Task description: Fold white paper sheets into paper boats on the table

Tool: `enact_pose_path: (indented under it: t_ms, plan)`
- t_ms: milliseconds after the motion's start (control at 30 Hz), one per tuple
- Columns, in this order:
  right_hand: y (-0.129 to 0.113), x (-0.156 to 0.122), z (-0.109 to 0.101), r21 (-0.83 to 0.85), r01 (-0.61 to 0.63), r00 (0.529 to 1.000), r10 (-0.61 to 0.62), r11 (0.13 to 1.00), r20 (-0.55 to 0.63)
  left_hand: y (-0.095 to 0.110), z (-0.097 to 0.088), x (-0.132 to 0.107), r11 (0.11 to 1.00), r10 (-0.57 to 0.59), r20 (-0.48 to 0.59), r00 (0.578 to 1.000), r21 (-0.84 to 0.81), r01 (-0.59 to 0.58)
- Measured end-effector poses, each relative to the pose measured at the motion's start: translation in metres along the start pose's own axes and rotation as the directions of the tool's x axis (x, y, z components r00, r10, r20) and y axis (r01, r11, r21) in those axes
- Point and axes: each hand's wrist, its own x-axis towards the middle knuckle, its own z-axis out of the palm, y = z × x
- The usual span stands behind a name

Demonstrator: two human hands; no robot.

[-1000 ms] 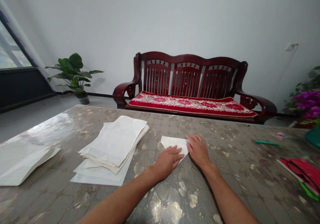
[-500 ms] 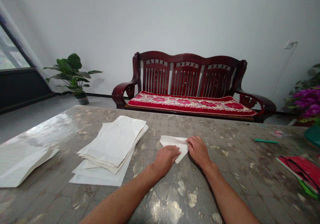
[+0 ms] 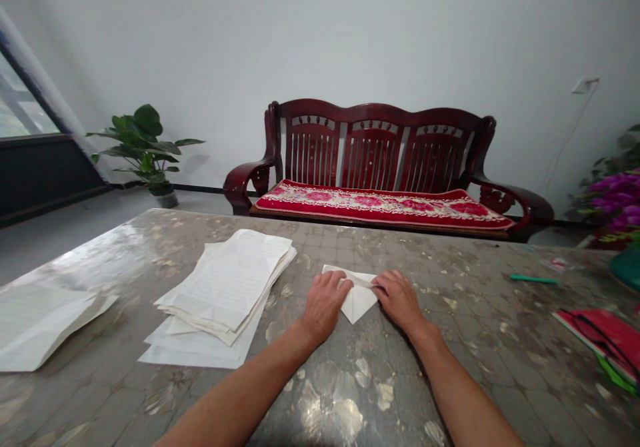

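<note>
A small folded sheet of white paper lies on the patterned table between my hands, one pointed corner toward me. My left hand is closed on its left side, fingertips curled at a raised fold near the top. On the right, my right hand pinches the paper's upper right corner between thumb and fingers. Part of each side of the paper is hidden under my fingers. Left of my left hand sits a stack of lined white paper, its sheets unevenly layered.
More white paper lies at the table's left edge. On the right are a green pen, a red notebook with dark glasses on it, and a small plastic wrapper. Behind the table stands a wooden bench.
My left hand has moved up and slightly left, from lying across the paper to gripping its upper left fold. My right hand stays at the right corner.
</note>
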Motion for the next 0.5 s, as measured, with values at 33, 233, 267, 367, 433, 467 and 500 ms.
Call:
enact_pose_path:
  t_ms: [33,233,267,367,433,467,500]
  plan:
    - [0.000,0.000,0.000,-0.002,0.012,1.000,-0.012,1.000,-0.007,-0.002,-0.001,0.001,0.999,-0.018,-0.047,0.999,0.034,0.019]
    - [-0.001,-0.002,0.001,-0.005,0.069,0.996,-0.070,0.998,-0.049,-0.024,0.001,0.010,0.996,-0.086,-0.070,0.994,0.014,0.088]
    - [-0.001,-0.003,0.001,-0.002,0.077,0.995,-0.077,0.997,-0.059,-0.028,0.002,0.011,0.996,-0.084,-0.042,0.996,-0.004,0.084]
    - [-0.001,-0.003,0.002,0.002,0.095,0.991,-0.094,0.995,-0.097,-0.034,0.004,0.012,0.997,-0.069,0.019,0.997,-0.039,0.070]
    - [-0.001,-0.004,0.003,-0.007,0.106,0.987,-0.106,0.994,-0.117,-0.034,0.004,0.012,0.996,-0.078,0.036,0.996,-0.042,0.079]
    - [-0.001,-0.005,0.003,-0.015,0.111,0.986,-0.112,0.994,-0.122,-0.034,0.004,0.012,0.995,-0.087,0.043,0.995,-0.037,0.088]
    - [-0.001,-0.006,0.003,-0.024,0.116,0.985,-0.118,0.993,-0.124,-0.033,0.004,0.012,0.995,-0.095,0.054,0.994,-0.029,0.096]
